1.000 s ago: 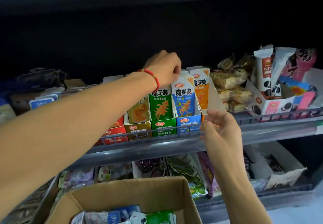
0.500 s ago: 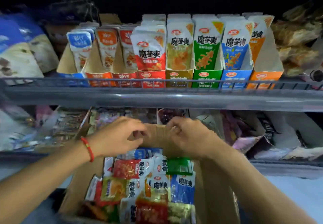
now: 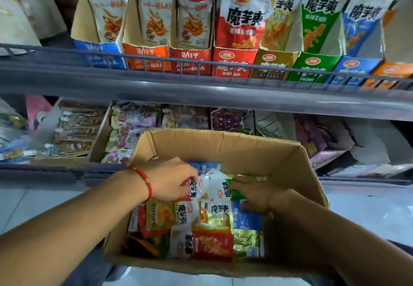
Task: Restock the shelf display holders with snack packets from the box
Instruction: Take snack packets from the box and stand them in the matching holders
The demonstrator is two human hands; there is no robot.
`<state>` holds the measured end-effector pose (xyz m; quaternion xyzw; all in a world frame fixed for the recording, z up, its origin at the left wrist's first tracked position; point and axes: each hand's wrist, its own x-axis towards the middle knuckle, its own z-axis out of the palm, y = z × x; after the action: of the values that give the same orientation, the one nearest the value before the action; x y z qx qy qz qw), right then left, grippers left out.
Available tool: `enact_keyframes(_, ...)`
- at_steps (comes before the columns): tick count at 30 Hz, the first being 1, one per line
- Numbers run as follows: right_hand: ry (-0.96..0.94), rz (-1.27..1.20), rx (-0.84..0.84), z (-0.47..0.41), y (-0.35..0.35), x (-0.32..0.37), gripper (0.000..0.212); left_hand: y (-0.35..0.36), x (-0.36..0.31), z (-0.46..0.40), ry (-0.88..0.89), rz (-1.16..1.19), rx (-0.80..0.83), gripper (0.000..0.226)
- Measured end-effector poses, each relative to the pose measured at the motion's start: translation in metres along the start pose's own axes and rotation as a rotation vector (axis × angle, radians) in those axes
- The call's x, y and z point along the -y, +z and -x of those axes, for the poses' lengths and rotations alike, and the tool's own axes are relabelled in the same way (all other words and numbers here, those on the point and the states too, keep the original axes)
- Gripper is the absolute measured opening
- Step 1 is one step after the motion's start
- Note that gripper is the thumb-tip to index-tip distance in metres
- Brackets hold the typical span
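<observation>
A grey metal shelf (image 3: 201,98) with a thin wire front rail (image 3: 156,59) runs across the upper view, its edge catching a dull sheen. Below it a second, darker shelf lip (image 3: 55,174) crosses at left. Pale glossy floor tiles (image 3: 26,205) show beneath, reflecting soft light at right. The back of the shelving is dim.
</observation>
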<state>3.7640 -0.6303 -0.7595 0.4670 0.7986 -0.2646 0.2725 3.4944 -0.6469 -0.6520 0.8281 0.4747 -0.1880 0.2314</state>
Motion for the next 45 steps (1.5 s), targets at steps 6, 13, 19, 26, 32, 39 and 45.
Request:
enact_keyframes(6,0.002,0.089,-0.058,0.005,0.006,-0.014,0.037,-0.008,0.001,0.001,0.028,0.019,0.004,0.036)
enact_keyframes(13,0.025,0.338,-0.142,-0.004,0.018,-0.008,0.076,-0.008,-0.002,-0.001,0.025,0.055,-0.004,0.036)
enact_keyframes(19,0.042,0.419,-0.054,0.011,-0.002,-0.001,0.057,-0.009,0.0,0.0,0.008,0.052,0.016,0.036)
enact_keyframes(26,0.076,0.204,-0.107,0.06,-0.07,0.008,0.069,-0.018,-0.01,-0.001,0.004,0.204,-0.055,0.038)
enact_keyframes(32,-0.03,-0.551,-0.281,0.114,-0.116,0.015,0.04,-0.025,-0.03,0.002,0.007,0.681,-0.093,0.079)
enact_keyframes(39,-0.021,-1.009,-0.442,0.125,-0.115,0.027,0.013,-0.028,-0.027,0.001,0.011,1.195,-0.248,0.026)
enact_keyframes(45,0.177,-0.564,-0.774,0.13,-0.114,0.023,0.009,-0.036,-0.026,0.009,-0.134,1.326,-0.282,0.038)
